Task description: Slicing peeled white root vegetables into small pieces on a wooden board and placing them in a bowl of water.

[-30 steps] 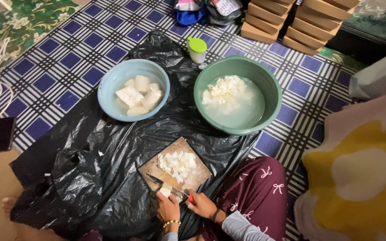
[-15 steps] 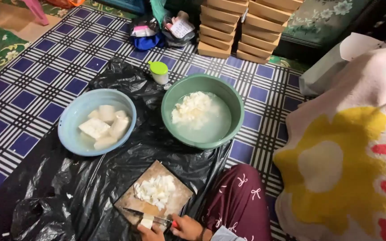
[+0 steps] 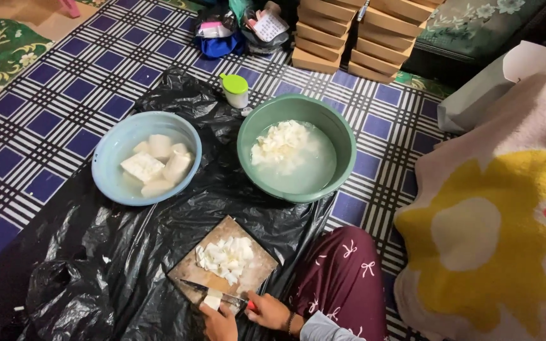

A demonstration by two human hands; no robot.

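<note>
While the left hand holds a white chunk on the wooden board, the right hand grips a knife.

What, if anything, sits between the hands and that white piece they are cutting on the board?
Nothing visible does. The left hand rests directly on the white piece at the near end of the cutting board, and the right hand holds the knife right beside it. The pile of cut white pieces lies farther up the board.
</note>
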